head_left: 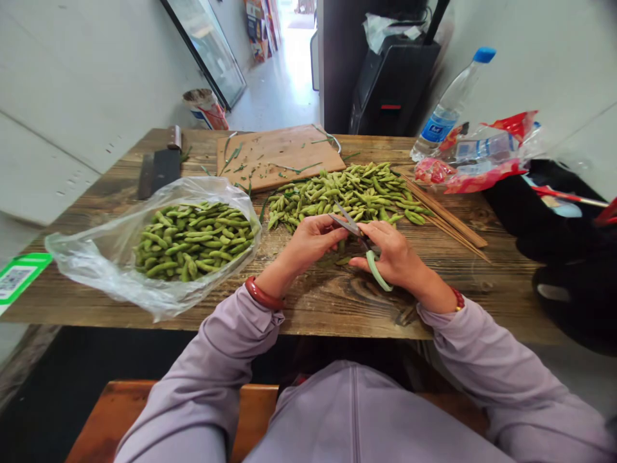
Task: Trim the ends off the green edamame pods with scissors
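The right grip (394, 256) holds scissors (349, 225), what the left grip (311, 243) holds is unclear, and bagged pods (195, 241) seem done, the pile (349, 194) remaining.

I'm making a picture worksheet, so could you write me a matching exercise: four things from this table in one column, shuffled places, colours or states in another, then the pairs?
Things
1. Scissors
2. Board
3. Bag
4. Bottle

Places, colours or states
A. Open, with green pods inside
B. Blue-capped
C. In the right hand
D. Strewn with green scraps

Pairs: 1-C, 2-D, 3-A, 4-B
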Demonstrator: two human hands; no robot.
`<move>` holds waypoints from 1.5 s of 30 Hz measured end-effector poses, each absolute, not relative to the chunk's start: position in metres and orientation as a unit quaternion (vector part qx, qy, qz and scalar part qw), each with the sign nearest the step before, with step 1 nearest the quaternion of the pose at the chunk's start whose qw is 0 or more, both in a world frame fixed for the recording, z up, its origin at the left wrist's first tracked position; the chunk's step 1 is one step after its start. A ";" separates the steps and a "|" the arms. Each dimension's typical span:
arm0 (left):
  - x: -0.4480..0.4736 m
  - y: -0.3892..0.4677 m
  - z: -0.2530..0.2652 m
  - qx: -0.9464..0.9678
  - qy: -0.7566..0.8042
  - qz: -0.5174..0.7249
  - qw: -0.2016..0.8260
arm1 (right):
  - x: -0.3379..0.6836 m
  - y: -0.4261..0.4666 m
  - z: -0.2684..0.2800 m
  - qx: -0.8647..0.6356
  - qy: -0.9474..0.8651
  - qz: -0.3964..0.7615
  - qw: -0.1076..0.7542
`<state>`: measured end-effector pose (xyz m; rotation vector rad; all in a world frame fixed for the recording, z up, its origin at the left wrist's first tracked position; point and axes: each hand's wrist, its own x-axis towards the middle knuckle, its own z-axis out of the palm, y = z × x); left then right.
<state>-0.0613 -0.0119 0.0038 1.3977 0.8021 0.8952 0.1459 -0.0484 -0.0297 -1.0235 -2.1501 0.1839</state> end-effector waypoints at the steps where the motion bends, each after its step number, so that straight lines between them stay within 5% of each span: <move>1: -0.061 -0.012 0.003 0.600 0.342 0.386 0.612 | 0.146 -0.049 -0.030 -0.396 -0.837 0.071 0.370; 12: -0.066 -0.009 0.008 0.584 0.301 0.357 0.664 | 0.145 -0.045 -0.035 -0.390 -0.835 0.056 0.385; 30: -0.071 -0.002 0.013 0.348 0.308 0.499 0.732 | 0.146 -0.040 -0.037 -0.398 -0.815 0.033 0.420; 45: -0.062 -0.010 0.007 0.446 0.321 0.405 0.730 | 0.146 -0.042 -0.036 -0.409 -0.810 0.049 0.418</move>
